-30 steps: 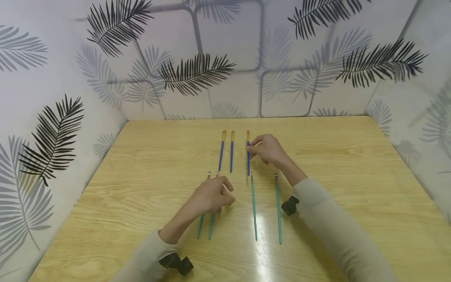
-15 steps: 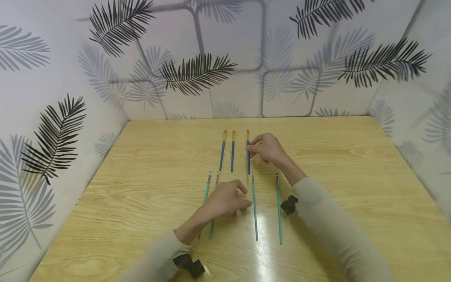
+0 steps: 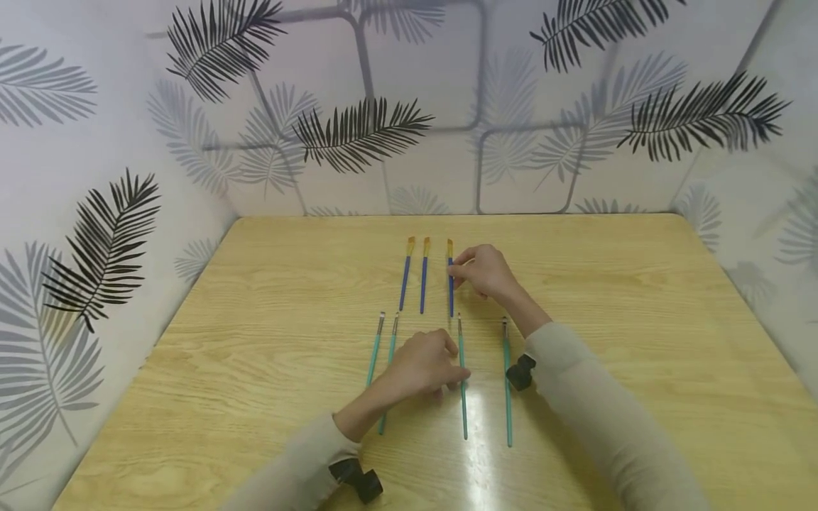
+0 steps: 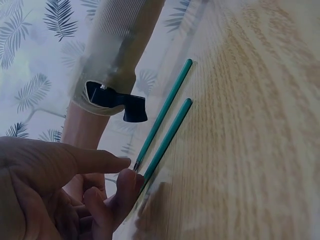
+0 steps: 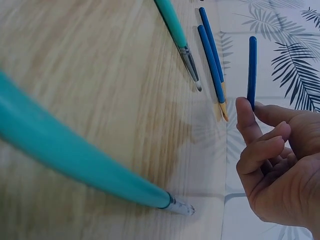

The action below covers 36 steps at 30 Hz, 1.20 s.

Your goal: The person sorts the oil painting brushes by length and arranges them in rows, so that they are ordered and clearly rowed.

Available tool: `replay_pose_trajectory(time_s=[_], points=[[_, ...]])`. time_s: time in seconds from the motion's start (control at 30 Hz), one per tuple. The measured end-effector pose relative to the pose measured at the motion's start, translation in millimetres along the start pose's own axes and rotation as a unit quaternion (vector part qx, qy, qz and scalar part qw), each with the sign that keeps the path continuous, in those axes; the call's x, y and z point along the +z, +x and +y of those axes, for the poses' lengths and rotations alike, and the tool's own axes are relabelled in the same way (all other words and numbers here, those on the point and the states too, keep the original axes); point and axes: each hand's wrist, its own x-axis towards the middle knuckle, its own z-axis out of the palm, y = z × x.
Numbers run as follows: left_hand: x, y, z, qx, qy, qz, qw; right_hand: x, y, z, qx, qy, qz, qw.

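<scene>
My right hand (image 3: 486, 273) pinches a blue-handled paintbrush (image 3: 451, 301) between thumb and finger near the back of the table. The handle of that brush (image 5: 252, 70) sticks up from the fingertips in the right wrist view. My left hand (image 3: 423, 365) reaches over a teal paintbrush (image 3: 464, 419), its thumb and index finger apart around the handle. Whether they touch it is unclear; in the left wrist view a gap shows between the thumb and index fingertips (image 4: 131, 179). Left of the held brush lie two blue paintbrushes, one (image 3: 405, 284) beside the other (image 3: 424, 284).
Two more teal paintbrushes, one (image 3: 375, 351) next to another (image 3: 392, 348), lie partly under the left hand and forearm. Another teal paintbrush (image 3: 508, 404) lies by the right wrist's black camera mount (image 3: 520, 372). A leaf-patterned wall (image 3: 434, 170) borders the wooden table (image 3: 268, 298).
My left hand has moved right, from above the two left teal paintbrushes to the teal one in the middle. My right hand stays nearly still with the blue paintbrush.
</scene>
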Motion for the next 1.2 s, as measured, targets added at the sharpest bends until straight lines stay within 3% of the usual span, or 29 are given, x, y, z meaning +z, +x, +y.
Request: replay_pose_trajectory(time_s=[0.53,1.03,1.2], points=[[7.4,0.6,0.6,-0.009,0.046,0.02,0.9987,9,17.3,4,-0.018,-0.041,0.009,0.999],[14.2,0.4,6.6,-0.007,0.12,0.055,0.9912,21,30.6,-1,0.023,-0.11,0.022,0.9934],[14.2,-0.4,6.0,0.002,0.12,0.057,0.9912,26,34.0,-3,0.032,-0.131,0.04,0.9901]])
